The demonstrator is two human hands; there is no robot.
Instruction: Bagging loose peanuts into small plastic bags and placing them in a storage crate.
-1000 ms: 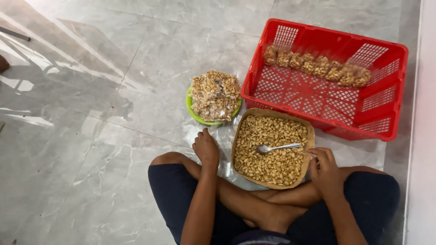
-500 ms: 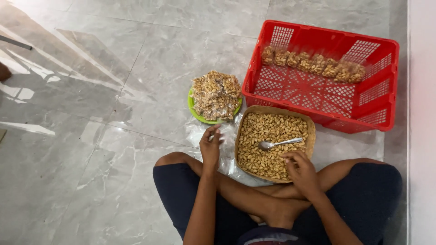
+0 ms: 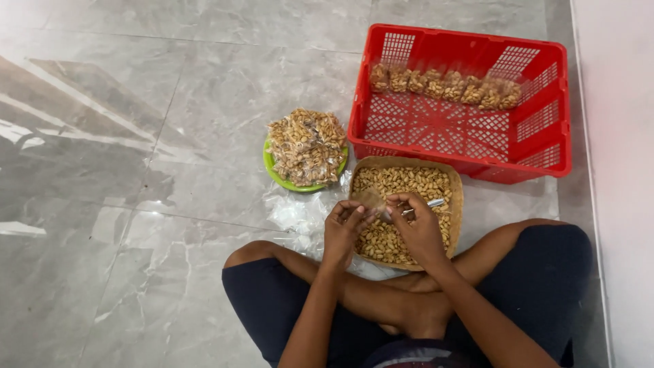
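Left hand (image 3: 343, 225) and right hand (image 3: 417, 221), fingers pinched on a small clear peanut packet (image 3: 371, 200), above woven tray of peanuts (image 3: 402, 185), spoon (image 3: 428, 204) in tray, red crate (image 3: 470, 112) beyond, green plate of packets (image 3: 306, 150) far left.

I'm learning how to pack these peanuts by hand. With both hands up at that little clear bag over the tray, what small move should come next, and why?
Probably spoon peanuts in. The left hand and right hand hold a small clear bag over the woven tray of loose peanuts. It looks nearly empty, and the spoon lies by the right hand.
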